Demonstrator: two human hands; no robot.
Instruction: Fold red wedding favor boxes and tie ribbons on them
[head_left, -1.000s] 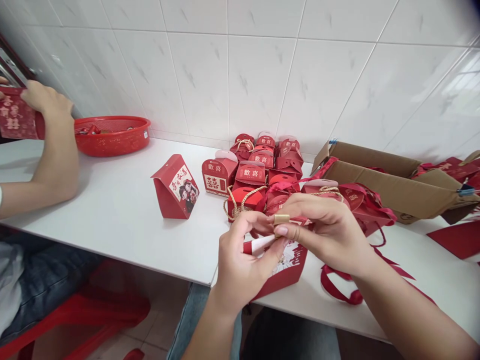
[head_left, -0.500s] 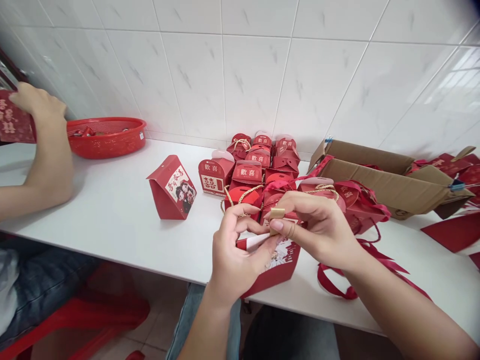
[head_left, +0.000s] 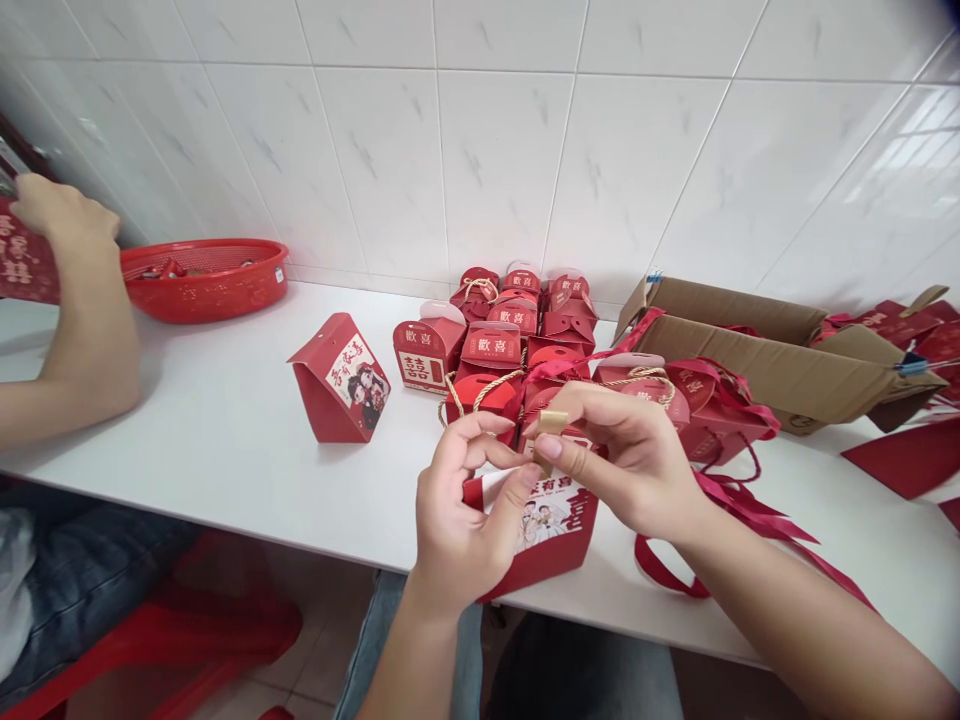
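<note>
Just in front of me at the table edge stands a red gift box (head_left: 551,555) with a printed couple on its front. My left hand (head_left: 469,525) pinches the top of this box between thumb and fingers; the fingers partly hide the flap. From the right, my right hand (head_left: 626,465) grips a short gold ribbon (head_left: 553,423) between thumb and index finger, right above the box top. The ribbon's lower end runs down at my left fingertips, and whether it passes through the flap I cannot tell.
Several finished red boxes (head_left: 491,345) are grouped behind my hands. One red box (head_left: 341,385) stands apart on the left. Red ribbons (head_left: 750,515) and a cardboard box (head_left: 757,360) lie right. A red basket (head_left: 206,295) and a co-worker's hand (head_left: 64,215) are far left.
The gift box's printed front shows more now, and its pale flap edge less. My hands have shifted slightly left in view, the gold ribbon still in my right fingers.
</note>
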